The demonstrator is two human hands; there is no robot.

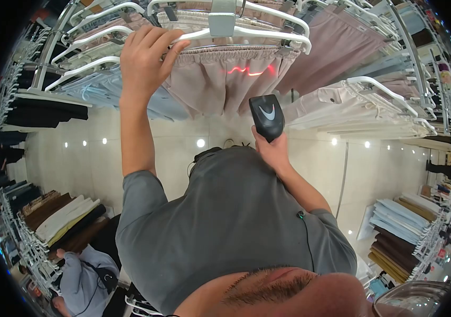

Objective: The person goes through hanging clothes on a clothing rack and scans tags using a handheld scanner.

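My left hand (146, 58) grips the left arm of a white hanger (268, 35), its thumb pointing right. A pale beige-pink garment (199, 79) with a gathered elastic waistband is clipped under that hanger. In my right hand (274, 151) is a black barcode scanner (266, 117), held by its handle with its head toward the garment. A wavy red scan line falls across the cloth below the waistband. The fingers of my right hand are partly hidden by the scanner.
Light blue garments (91, 87) hang to the left, with cream trousers (331, 108) and a dusty pink garment (336, 39) to the right. Folded stacks of clothes (400, 222) lie low on both sides. Another person in a grey top (85, 282) is at lower left.
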